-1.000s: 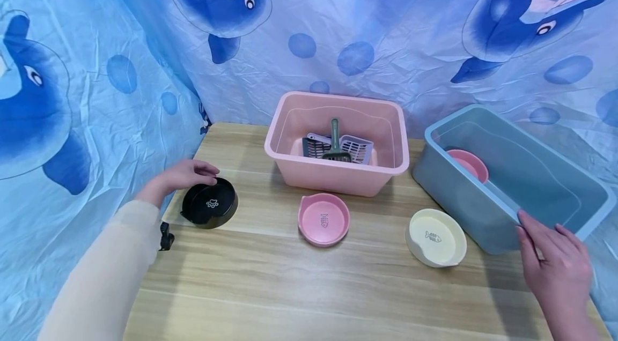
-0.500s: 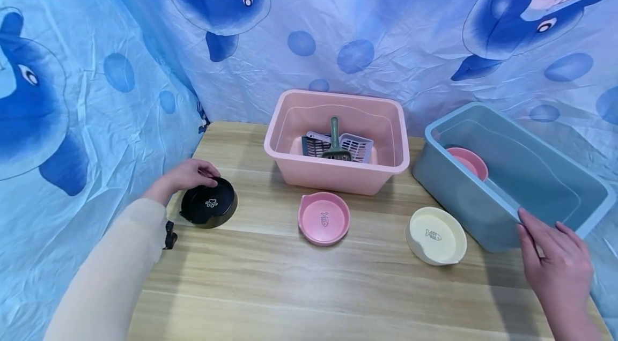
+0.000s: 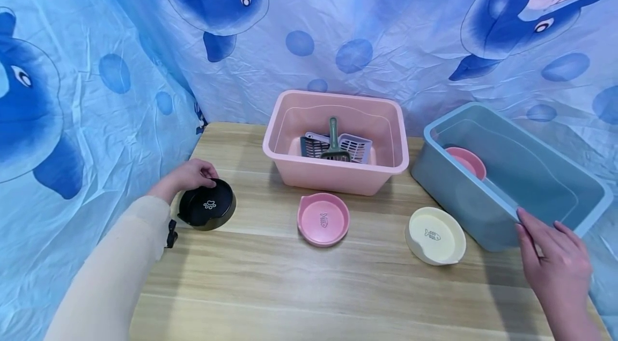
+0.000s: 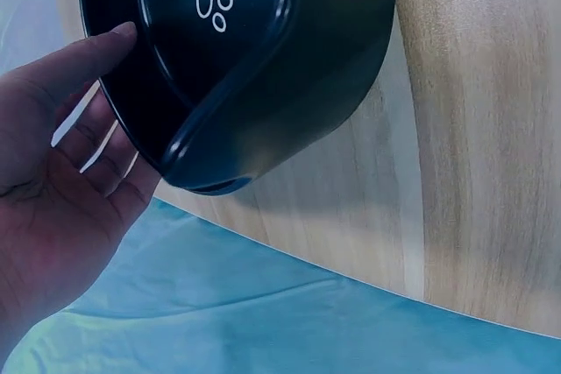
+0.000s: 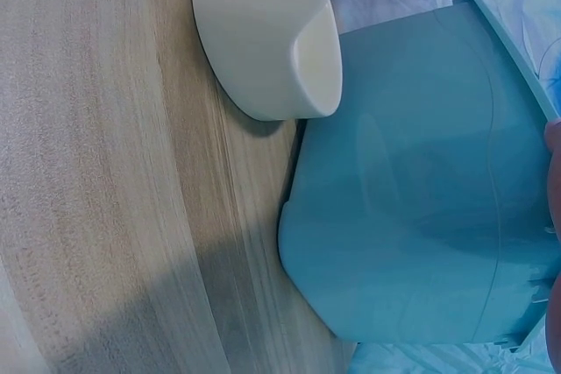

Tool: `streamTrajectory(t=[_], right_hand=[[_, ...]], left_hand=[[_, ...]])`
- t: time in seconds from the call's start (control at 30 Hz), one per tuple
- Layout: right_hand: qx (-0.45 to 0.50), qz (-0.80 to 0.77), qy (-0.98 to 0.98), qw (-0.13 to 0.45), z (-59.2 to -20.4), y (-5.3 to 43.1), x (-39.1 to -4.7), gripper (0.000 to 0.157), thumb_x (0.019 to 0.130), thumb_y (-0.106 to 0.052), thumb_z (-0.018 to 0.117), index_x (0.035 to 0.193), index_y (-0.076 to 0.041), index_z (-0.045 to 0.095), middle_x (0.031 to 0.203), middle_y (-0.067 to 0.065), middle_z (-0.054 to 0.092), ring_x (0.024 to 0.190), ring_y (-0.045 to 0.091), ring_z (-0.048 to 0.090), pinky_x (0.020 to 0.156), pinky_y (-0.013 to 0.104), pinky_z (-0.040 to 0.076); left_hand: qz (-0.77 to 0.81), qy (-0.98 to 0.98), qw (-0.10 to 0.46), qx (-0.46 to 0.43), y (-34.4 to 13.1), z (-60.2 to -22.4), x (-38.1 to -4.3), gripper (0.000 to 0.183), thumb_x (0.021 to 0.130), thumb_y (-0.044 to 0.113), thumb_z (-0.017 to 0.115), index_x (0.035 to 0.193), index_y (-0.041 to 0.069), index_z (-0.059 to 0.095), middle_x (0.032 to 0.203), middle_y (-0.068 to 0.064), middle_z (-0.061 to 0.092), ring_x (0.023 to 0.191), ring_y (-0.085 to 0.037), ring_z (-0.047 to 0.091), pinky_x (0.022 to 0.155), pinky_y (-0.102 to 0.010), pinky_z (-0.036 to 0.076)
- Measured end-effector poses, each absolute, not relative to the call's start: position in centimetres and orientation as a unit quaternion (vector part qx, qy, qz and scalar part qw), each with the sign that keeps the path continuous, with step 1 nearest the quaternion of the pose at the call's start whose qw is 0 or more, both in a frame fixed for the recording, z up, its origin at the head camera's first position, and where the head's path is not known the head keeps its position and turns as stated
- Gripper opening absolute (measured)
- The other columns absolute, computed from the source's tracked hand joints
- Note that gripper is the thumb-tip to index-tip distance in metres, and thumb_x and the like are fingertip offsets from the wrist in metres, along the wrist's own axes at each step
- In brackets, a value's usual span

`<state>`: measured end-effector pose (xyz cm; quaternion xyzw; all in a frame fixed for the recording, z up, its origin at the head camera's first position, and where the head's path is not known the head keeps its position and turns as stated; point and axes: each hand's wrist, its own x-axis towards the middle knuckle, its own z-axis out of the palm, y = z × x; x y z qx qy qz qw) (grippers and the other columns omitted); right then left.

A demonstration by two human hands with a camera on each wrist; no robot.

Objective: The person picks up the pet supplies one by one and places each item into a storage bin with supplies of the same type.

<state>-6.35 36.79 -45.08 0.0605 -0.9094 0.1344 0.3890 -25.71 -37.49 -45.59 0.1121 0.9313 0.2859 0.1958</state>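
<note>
At the table's left side my left hand (image 3: 194, 176) pinches the rim of a black pet bowl (image 3: 209, 206) with a white paw print inside. In the left wrist view the thumb (image 4: 103, 48) lies over the bowl's inner wall while the other fingers are behind its outer side. On the right, my right hand (image 3: 557, 255) holds the near rim of a blue-grey plastic bin (image 3: 463, 196), thumb outside the wall. Inside that bin lies a pink bowl (image 3: 466, 161). A cream bowl (image 3: 435, 236) with a fish drawing stands just left of it.
A pink bin (image 3: 333, 177) at the back middle contains several slotted litter scoops (image 3: 334, 142), a green one on top. Before it sits another pink bowl (image 3: 323, 220) with a fish drawing. A blue dolphin-print cloth (image 3: 328, 14) hangs behind and left of the wooden table (image 3: 309, 298).
My left thumb and fingers have drawn together on the black bowl's rim, and the bowl has shifted very slightly to the left. My right hand stays on the blue-grey bin's rim.
</note>
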Motion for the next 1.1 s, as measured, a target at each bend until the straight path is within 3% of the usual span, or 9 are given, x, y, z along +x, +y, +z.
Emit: streamTrajectory(t=[0.07,0.27,0.57,0.7,0.87,1.1], right_hand=[[0.059,0.133,-0.911,0.386,-45.1,36.7,-6.3,0.061,0.113,-0.053,0.045,0.133,-0.002,0.074,0.12,0.028,0.073,0.1,0.055,0.071,0.129,0.036,0.034],[0.058,0.136,-0.911,0.386,-45.2,36.7,-6.1,0.059,0.113,-0.052,0.046,0.134,-0.004,0.073,0.12,0.028,0.073,0.108,0.051,0.071,0.128,0.038,0.035],[0.051,0.134,-0.917,0.372,-44.9,36.6,-5.9,0.07,0.113,-0.06,0.04,0.134,-0.002,0.073,0.119,0.03,0.072,0.096,0.058,0.069,0.13,0.036,0.032],[0.055,0.134,-0.915,0.377,-45.0,36.7,-5.8,0.066,0.113,-0.057,0.042,0.134,-0.003,0.073,0.119,0.028,0.073,0.104,0.052,0.071,0.129,0.034,0.032],[0.06,0.133,-0.912,0.383,-45.1,36.8,-5.6,0.062,0.113,-0.054,0.044,0.135,-0.004,0.073,0.119,0.028,0.074,0.115,0.042,0.071,0.129,0.034,0.033],[0.065,0.131,-0.912,0.383,-44.9,36.8,-5.7,0.064,0.113,-0.056,0.044,0.136,-0.003,0.072,0.119,0.029,0.073,0.107,0.049,0.071,0.13,0.033,0.031]], left_hand=[[0.28,0.933,0.198,0.11,-37.4,-45.7,-25.8,0.008,0.092,0.001,0.078,0.096,-0.003,0.073,0.086,-0.006,0.071,0.081,-0.017,0.061,0.075,-0.031,0.051],[0.265,0.932,0.218,0.116,-37.4,-45.1,-25.2,0.008,0.092,0.002,0.078,0.095,-0.001,0.071,0.084,-0.005,0.068,0.079,-0.018,0.059,0.074,-0.032,0.049],[0.278,0.923,0.238,0.116,-37.9,-45.1,-24.0,0.008,0.091,0.001,0.077,0.095,-0.001,0.071,0.078,0.001,0.065,0.07,-0.015,0.056,0.061,-0.029,0.048],[0.288,0.922,0.234,0.11,-37.9,-44.7,-23.5,0.009,0.092,0.001,0.076,0.097,-0.001,0.07,0.079,-0.002,0.065,0.07,-0.017,0.059,0.057,-0.029,0.05],[0.284,0.931,0.167,0.155,-37.4,-43.1,-22.9,0.009,0.091,-0.001,0.078,0.095,-0.001,0.07,0.086,-0.009,0.07,0.08,-0.021,0.064,0.062,-0.031,0.055],[0.215,0.95,0.041,0.221,-36.1,-40.9,-22.3,0.013,0.089,-0.003,0.08,0.092,0.007,0.072,0.086,-0.002,0.074,0.082,-0.022,0.071,0.073,-0.039,0.059]])
